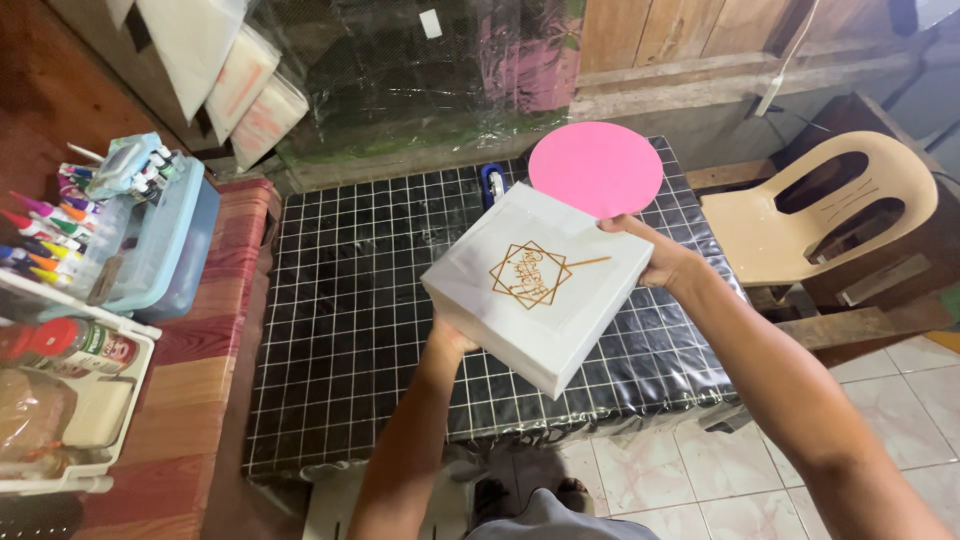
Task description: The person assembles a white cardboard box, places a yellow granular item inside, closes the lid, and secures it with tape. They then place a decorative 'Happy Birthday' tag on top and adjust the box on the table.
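I hold a flat white square box (535, 285) tilted above a table covered in black cloth with a white grid (340, 300). A gold geometric ornament on a stick lies on the box's clear top. My left hand (452, 337) grips the box's near left edge from below, mostly hidden behind it. My right hand (655, 250) holds its far right corner. A round pink board (595, 168) lies on the table just behind the box.
A light blue bin with coloured tubes and bottles (120, 230) and a white tray of jars (70, 400) sit on a wooden surface at left. A beige plastic chair (820, 210) stands at right. Clear plastic sheeting hangs behind the table.
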